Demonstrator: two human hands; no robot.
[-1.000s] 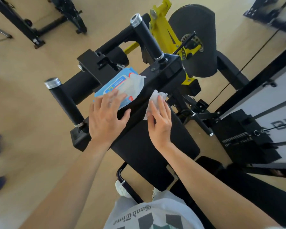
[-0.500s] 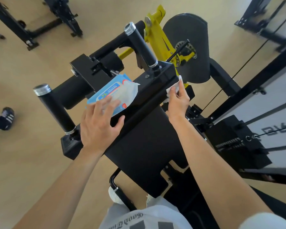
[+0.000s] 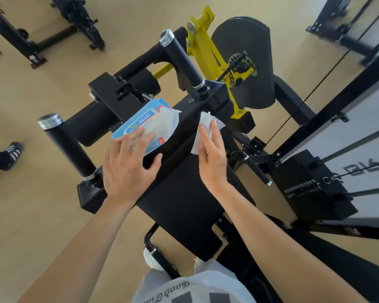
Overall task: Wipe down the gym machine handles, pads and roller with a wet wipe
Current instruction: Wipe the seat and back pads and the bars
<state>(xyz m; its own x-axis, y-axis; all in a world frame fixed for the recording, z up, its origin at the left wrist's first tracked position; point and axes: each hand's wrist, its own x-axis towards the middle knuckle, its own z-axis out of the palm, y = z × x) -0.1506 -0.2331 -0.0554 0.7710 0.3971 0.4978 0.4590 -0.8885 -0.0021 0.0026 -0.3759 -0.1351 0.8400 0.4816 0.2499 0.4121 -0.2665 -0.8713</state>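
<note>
A black gym machine fills the middle of the head view. Its slanted black pad [image 3: 184, 206] runs from the top bar down toward me. My right hand [image 3: 212, 158] presses a crumpled white wet wipe [image 3: 202, 127] flat against the pad's upper right part. My left hand [image 3: 127, 167] lies with spread fingers on a blue wet wipe pack [image 3: 149, 125] resting on the pad's top left edge. Two black handles with chrome caps stick up, one on the left [image 3: 68, 147] and one behind [image 3: 182, 60]. A black roller [image 3: 90, 123] lies behind the pack.
A yellow lever arm [image 3: 208, 53] and a black round cover [image 3: 247, 60] sit behind the pad. The weight stack [image 3: 311, 184] with cables stands at right. Other machine frames [image 3: 74, 20] stand on the wooden floor at back left. Another person's shoe [image 3: 12, 149] is at far left.
My right hand has come back with the wipe from the pad's far right edge to its upper face. My left hand has stayed on the pack.
</note>
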